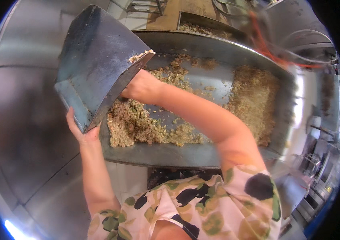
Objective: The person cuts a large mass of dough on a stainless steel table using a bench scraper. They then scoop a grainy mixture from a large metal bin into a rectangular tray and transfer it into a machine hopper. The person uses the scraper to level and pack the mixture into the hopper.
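Note:
A dark metal bin (102, 52) is tipped over the left end of a large metal trough (158, 157). My left hand (85, 130) grips the bin's lower corner, thumb and fingers apart around its edge. My right arm crosses the trough, and my right hand (142, 86) is at the bin's right side. Its fingers are hidden behind the bin wall. Below it lies a heap of oat-like flakes mixed with green seeds and brown bits (134, 124). A few flakes (141, 56) cling to the bin's upper rim.
A paler bed of flakes (254, 100) fills the trough's right end. Beyond the far wall stands another metal tray (214, 30) with flakes in it. An orange hose (264, 42) runs past the far right corner. Metal panels (22, 120) rise close on the left.

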`<state>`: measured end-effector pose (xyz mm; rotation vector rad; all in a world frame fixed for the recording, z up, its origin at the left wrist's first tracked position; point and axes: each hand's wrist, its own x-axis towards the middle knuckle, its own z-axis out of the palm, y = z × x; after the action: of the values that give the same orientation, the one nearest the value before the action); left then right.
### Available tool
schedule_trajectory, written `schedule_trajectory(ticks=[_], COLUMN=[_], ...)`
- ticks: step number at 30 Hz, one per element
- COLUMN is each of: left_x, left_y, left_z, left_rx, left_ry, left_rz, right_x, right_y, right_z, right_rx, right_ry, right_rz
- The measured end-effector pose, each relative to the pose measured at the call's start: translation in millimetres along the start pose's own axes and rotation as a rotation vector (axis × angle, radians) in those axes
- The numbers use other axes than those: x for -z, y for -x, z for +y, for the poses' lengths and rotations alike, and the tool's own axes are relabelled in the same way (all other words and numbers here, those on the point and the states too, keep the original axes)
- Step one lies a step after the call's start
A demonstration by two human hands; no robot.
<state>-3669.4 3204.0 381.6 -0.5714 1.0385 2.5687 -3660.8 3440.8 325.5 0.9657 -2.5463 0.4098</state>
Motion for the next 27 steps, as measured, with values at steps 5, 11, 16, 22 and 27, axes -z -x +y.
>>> schedule_trajectory(ticks=[5, 11, 16, 22, 27], left_x=[3.6, 8.2, 4.0, -4.5, -3.0], left_y=[-4.7, -15.3, -10.2, -10.4, -9.2], left_z=[-7.1, -5.3, 0.0, 2.6, -11.6], left_rx=[-0.029, -0.018, -0.011, -0.036, -0.062], left_ry=[-0.008, -0.033, 0.005, -0.016, -0.018], left_rz=[0.085, 0.129, 0.093, 0.094, 0.168], right_x=[-49.8, -69.9, 16.2, 0.4, -109.3], right_y=[-63.7, -39.4, -4.8, -16.1, -47.7], right_z=[-6.0, -9.9, -6.6, -1.7, 27.3], right_rx=[-0.387, -0.274, -0.166, -0.016, -0.017], right_ry=[-0.794, -0.13, 0.12, 0.133, 0.233], right_rz=[0.139, 0.137, -0.985, -0.298, 0.041])
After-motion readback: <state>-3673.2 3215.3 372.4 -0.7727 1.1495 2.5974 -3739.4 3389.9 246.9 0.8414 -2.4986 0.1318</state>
